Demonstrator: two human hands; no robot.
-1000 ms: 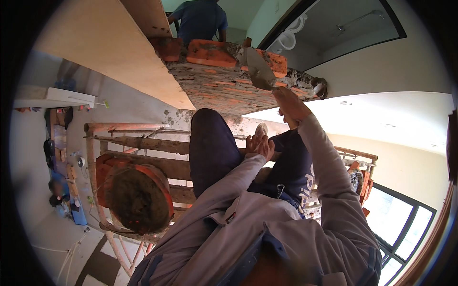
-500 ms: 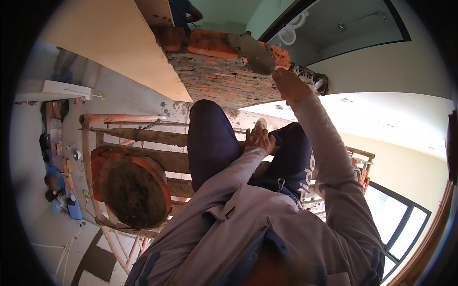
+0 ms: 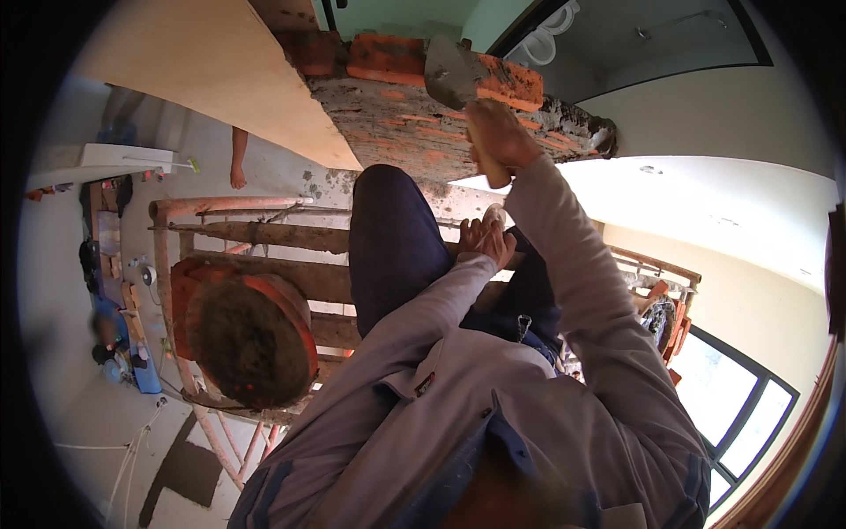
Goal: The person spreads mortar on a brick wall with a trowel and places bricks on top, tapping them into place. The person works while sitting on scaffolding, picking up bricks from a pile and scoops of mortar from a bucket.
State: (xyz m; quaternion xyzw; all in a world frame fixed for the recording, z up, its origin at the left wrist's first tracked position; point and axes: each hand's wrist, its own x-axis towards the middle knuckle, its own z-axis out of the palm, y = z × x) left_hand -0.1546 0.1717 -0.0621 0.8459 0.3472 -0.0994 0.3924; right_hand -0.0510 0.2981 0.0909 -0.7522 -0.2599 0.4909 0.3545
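Observation:
My right hand is wrapped round the wooden handle of a trowel. The trowel's grey blade lies at the gap in the row of orange bricks, along the top of a mortar-streaked brick wall. Between my knees, my left hand rests with its fingers spread loosely, with nothing visible in it. A pale object, perhaps my shoe, shows just beyond its fingers. To my left stands an orange bucket of grey mortar.
I sit on scaffold planks with a rusty pipe rail at the left. A large tan board leans by the wall. Another person's bare limb shows below it. Bricks and a container lie at the right.
My right hand and the trowel have moved left along the wall top, turning the handle into view. The person behind the wall has mostly left view; a bare limb now shows below the board.

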